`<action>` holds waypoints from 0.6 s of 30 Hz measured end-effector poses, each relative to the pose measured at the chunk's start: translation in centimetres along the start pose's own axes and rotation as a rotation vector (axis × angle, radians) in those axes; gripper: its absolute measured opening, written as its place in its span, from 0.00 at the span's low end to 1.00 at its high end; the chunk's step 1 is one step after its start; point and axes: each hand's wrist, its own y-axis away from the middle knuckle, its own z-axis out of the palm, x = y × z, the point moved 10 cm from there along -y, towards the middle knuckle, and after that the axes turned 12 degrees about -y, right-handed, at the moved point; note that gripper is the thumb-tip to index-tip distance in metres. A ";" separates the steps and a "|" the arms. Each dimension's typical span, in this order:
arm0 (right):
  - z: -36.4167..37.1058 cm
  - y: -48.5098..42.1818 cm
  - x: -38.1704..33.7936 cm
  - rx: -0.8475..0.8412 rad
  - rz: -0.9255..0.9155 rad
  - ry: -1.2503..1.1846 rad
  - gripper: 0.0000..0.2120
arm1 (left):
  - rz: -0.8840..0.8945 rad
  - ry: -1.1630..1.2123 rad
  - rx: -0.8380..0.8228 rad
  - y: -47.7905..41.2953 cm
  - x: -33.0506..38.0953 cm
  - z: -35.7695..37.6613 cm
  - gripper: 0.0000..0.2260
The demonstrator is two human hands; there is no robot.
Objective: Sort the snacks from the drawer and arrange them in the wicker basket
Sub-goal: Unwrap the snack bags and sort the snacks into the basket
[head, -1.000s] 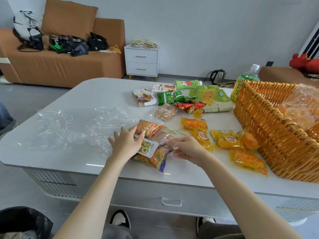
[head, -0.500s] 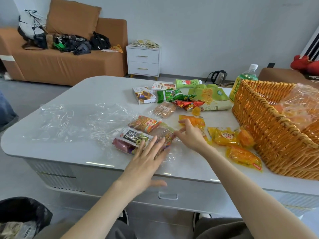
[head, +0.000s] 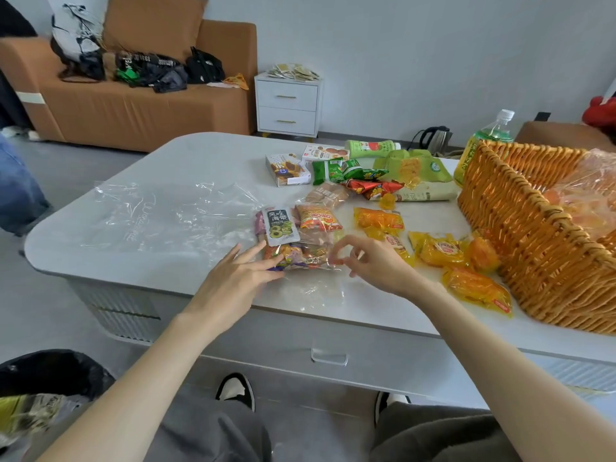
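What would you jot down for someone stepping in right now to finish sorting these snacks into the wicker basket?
Left hand: open, straight fingers touching the clear bag of mixed snacks near the table's front edge.
Right hand: fingers curled at that bag's other end; whether it pinches the plastic is unclear.
Wicker basket: at right, with a clear bag of orange items inside.
Done: snacks lie grouped on the table, yellow packets beside the basket, green packs farther back.
Left: move nearly all of them into the basket.
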 end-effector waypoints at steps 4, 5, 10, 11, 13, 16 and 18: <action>-0.3 1.5 0.3 -0.092 -0.024 0.212 0.26 | 0.017 -0.052 0.051 0.7 0.3 0.2 0.19; -0.5 1.9 0.0 -0.094 -0.072 0.341 0.31 | 0.028 -0.055 0.092 0.7 0.5 -0.1 0.19; 0.0 3.1 -0.4 -0.011 -0.309 0.745 0.43 | -0.002 0.079 0.111 0.6 -0.7 -0.1 0.22; 0.0 3.0 -0.3 0.007 -0.325 0.736 0.39 | -0.025 0.128 0.098 0.6 -1.1 -0.1 0.21; 0.4 2.8 -0.7 0.013 -0.381 0.687 0.27 | -0.059 0.197 0.076 0.7 -1.5 -0.1 0.19; 1.4 2.7 -0.7 -0.056 -0.407 0.688 0.21 | -0.071 0.245 0.020 1.0 -2.1 0.3 0.18; 1.7 2.8 0.1 -0.096 -0.370 0.639 0.20 | -0.078 0.291 -0.054 1.3 -2.9 1.3 0.18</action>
